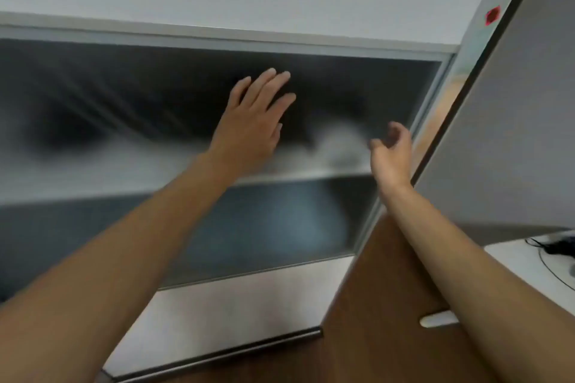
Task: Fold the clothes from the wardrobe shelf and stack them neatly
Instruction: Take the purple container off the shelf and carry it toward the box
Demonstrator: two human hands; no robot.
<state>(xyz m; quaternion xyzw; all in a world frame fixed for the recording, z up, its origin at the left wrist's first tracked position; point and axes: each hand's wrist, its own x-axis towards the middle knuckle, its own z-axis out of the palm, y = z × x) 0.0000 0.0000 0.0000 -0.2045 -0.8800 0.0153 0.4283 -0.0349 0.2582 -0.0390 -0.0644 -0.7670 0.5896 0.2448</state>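
Note:
The view is blurred and points up at an open wardrobe shelf (295, 176). Dark and pale clothes (339, 146) lie on it as smeared shapes. My left hand (255, 124) is raised in front of the shelf opening with its fingers straight and spread, holding nothing. Whether it touches the clothes cannot be told. My right hand (392, 152) is up near the shelf's right end, palm turned inward, fingers loosely curled and empty.
An open wardrobe door (510, 134) stands at the right, close to my right arm. A lower compartment (264, 233) sits under the shelf. A wooden panel with a pale handle (437, 319) is below. A white table with black cables (547, 250) is at far right.

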